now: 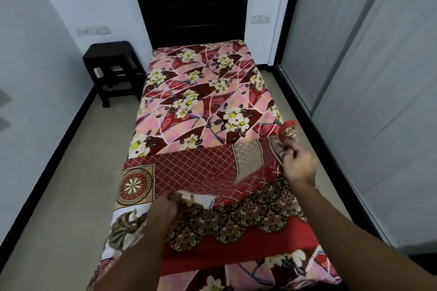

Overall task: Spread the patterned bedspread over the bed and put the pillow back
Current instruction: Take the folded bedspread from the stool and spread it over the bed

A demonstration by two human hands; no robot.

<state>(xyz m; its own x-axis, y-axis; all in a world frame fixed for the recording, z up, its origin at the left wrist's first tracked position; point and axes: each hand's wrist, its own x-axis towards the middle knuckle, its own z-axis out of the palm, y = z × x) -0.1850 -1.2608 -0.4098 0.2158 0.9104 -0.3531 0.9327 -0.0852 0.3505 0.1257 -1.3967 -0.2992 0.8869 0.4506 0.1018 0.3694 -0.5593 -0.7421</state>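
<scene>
Both hands, left hand [163, 205] and right hand [299, 163], clamp the red patterned fabric bedspread [189, 168] at the bed's foot edge.

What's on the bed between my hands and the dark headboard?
Only the pink floral sheet, flat and bare; no pillow shows in the head view before the headboard.

narrow bed [257, 71] with dark headboard [192, 17], standing on pale floor [78, 184] between 2 light walls. covered from headboard end down past the middle by a pink and maroon floral sheet [201, 99], lying flat and smooth. over the near end, patterned bedspread [189, 168] in red, gold and brown, partly folded on itself, its far edge rumpled and lifted at the right. beside the bed's far left corner, small dark side table [113, 64] on the floor.
</scene>
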